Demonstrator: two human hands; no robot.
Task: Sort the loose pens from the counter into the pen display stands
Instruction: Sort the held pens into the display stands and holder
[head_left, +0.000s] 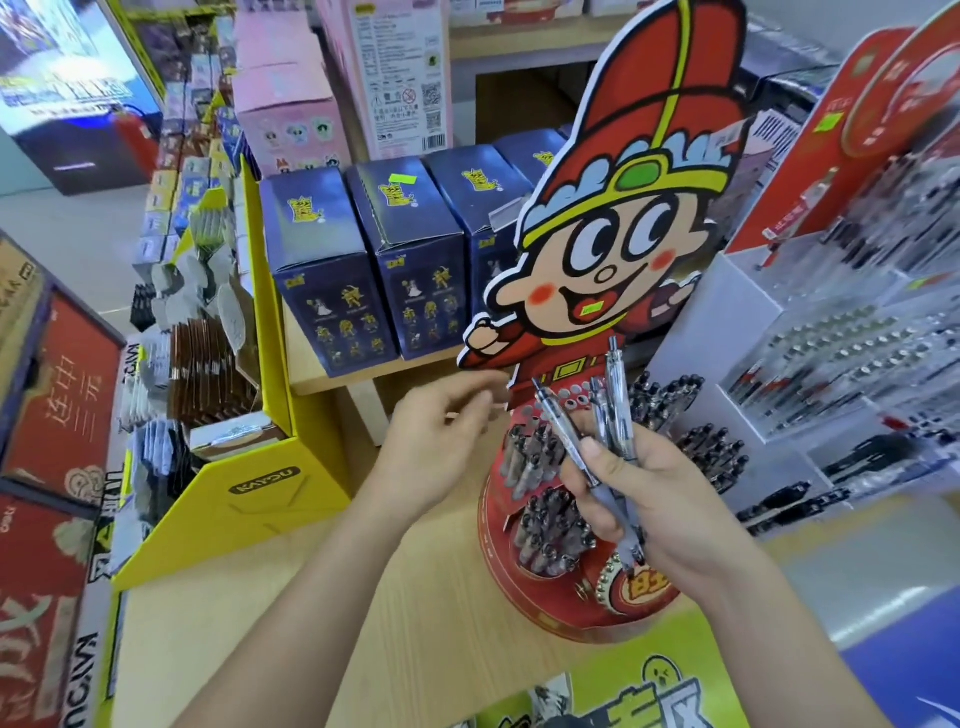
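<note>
Pale floor (67, 234) runs beside a light wooden counter (415, 623).

Bright, even light; blurred, warped edges

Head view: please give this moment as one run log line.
left hand: open, empty | right hand: holds several pens | red pen stand: partly filled

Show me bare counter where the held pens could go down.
Bare wood counter runs between the yellow box and the round red pen stand. Crowded: the white pen racks to the right, the blue boxes behind, a green sheet at the near edge.
</note>
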